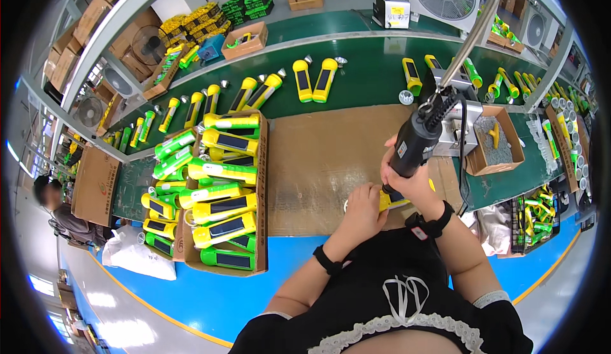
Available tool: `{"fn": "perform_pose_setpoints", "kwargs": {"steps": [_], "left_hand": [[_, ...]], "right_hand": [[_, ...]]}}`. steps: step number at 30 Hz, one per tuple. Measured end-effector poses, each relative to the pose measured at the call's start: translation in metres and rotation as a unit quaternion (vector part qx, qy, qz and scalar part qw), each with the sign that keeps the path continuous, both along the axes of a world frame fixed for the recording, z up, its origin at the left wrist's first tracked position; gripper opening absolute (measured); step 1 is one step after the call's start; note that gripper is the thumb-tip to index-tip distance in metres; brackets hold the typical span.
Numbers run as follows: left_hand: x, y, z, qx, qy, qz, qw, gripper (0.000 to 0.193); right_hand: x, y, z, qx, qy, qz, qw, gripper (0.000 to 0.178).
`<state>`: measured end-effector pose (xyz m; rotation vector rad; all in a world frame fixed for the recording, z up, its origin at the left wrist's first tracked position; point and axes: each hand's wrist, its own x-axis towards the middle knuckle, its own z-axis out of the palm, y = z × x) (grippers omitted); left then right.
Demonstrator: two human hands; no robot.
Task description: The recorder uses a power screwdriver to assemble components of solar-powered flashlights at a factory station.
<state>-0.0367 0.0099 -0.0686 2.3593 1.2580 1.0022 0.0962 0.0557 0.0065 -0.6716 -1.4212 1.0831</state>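
My right hand (419,187) is wrapped round a black electric screwdriver (412,143), which hangs from above and points down. The tip of the screwdriver meets a yellow solar flashlight (401,203) lying on the cardboard sheet (318,169) in front of me. My left hand (365,211) grips that flashlight at its left part, fingers closed on it. Both hands cover much of the flashlight, and the exact contact of the driver tip is hidden.
Left of the sheet, a cardboard box (261,227) is heaped with yellow and green flashlights. More flashlights (324,80) line the green conveyor beyond. To the right stand a metal machine (468,131) and an open box of screws (474,160). Someone sits at far left.
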Motion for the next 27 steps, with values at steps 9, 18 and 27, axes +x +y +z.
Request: {"fn": "perform_pose_setpoints", "kwargs": {"steps": [9, 18, 27], "left_hand": [[-0.008, 0.024, 0.009, -0.053, 0.186, 0.187, 0.963, 0.051], [0.067, 0.266, 0.001, -0.016, 0.199, 0.241, 0.950, 0.057], [0.000, 0.342, 0.011, -0.002, 0.377, 0.607, 0.700, 0.082]], "right_hand": [[0.065, -0.041, 0.042, 0.130, 0.216, -0.114, 0.961, 0.067], [0.097, -0.042, 0.021, 0.062, 0.165, -0.181, 0.968, 0.063], [0.135, -0.041, 0.003, 0.025, 0.084, -0.292, 0.953, 0.064]]}}
